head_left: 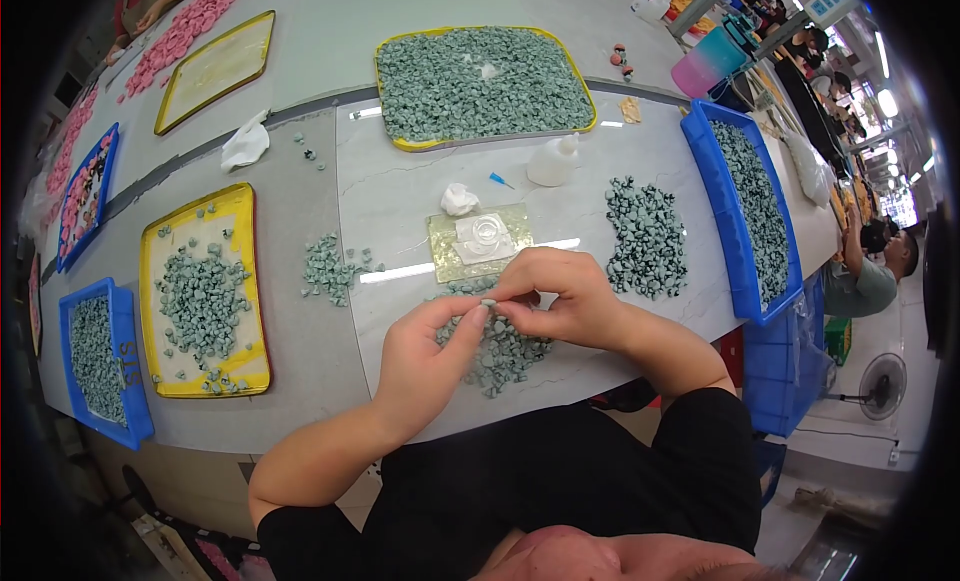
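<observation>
My left hand [432, 353] and my right hand [552, 299] meet above a heap of small grey-green pieces [500, 351] at the near table edge. Both pinch one small grey-green piece [488, 303] between their fingertips. Just beyond the hands lies a yellowish square pad [445, 251] with a clear plastic dish [484, 235] on it. A crumpled white wad [459, 198] sits behind the pad.
Piles of the same pieces lie at left [330, 268] and right [647, 239]. A yellow tray [246, 281], a far yellow tray [484, 84], blue bins [735, 251] [130, 401], a white squeeze bottle [553, 162] and pink pieces [185, 31] surround. Another person sits at right [870, 271].
</observation>
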Demonstrator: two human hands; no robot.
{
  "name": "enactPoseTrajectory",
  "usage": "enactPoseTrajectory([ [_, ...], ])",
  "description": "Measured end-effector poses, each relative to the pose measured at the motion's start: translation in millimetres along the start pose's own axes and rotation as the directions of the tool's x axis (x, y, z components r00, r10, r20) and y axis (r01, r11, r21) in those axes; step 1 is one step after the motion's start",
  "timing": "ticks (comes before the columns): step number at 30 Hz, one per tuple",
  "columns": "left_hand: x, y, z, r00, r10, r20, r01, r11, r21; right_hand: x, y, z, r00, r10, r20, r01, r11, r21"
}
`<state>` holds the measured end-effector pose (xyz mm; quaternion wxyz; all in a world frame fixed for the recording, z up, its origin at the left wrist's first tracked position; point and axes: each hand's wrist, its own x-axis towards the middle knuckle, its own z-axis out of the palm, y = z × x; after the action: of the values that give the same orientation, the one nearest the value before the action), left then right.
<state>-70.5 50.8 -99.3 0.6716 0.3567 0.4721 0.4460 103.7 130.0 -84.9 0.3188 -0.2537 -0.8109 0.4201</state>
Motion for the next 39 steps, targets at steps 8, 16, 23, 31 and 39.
enactPoseTrajectory([
  [8,-2,6,-4,0.996,-0.082,-0.033,0.084,0.992,0.097,-1,-1,1,0.994,0.104,0.032,-0.105,0.994,0.037],
  [16,1,3,0,0.996,0.083,-0.029,-0.077,0.983,0.169,-3,-1,0,0.989,0.140,0.044,-0.144,0.987,0.078],
  [23,3,9,2,0.990,-0.131,0.048,0.134,0.990,-0.049,-1,2,-10,0.983,-0.170,-0.075,0.150,0.962,-0.227],
  [31,6,11,1,0.967,-0.240,0.085,0.253,0.872,-0.420,5,29,-19,0.911,-0.393,0.129,0.365,0.619,-0.696],
  [39,4,6,-13,0.972,-0.211,0.102,0.234,0.872,-0.430,11,24,-9,0.900,-0.379,0.215,0.392,0.490,-0.778],
])
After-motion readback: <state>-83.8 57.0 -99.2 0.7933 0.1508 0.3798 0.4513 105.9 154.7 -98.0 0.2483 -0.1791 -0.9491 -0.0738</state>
